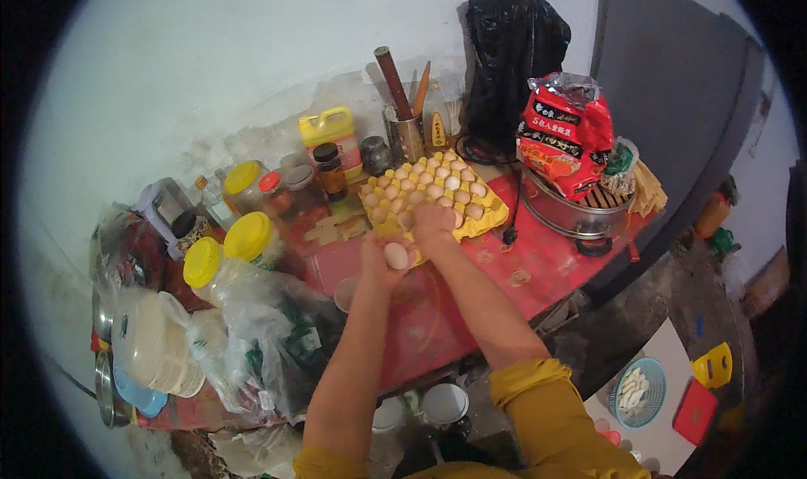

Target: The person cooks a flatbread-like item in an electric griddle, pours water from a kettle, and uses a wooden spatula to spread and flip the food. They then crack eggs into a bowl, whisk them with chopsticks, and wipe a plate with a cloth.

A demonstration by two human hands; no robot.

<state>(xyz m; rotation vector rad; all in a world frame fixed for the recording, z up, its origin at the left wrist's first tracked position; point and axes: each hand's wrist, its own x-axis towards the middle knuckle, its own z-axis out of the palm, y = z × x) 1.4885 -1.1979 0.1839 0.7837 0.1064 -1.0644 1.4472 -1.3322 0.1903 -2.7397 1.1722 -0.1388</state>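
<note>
A yellow egg tray (498, 217) filled with many brown and pale eggs lies on the red table. At its near left corner my left hand (386, 266) holds an egg (396, 256) in the upturned palm. My right hand (435, 227) reaches over the near edge of the tray, its fingers down among the eggs; whether they grip one is hidden. An egg (474, 211) sits in the tray to the right of that hand.
Yellow-lidded jars (249, 236) and plastic bags (265, 315) crowd the left. Behind the tray stand a yellow jug (329, 126) and a metal utensil holder (406, 140). A red package (564, 138) rests on a steamer (567, 217) at right, near a black plug (509, 236).
</note>
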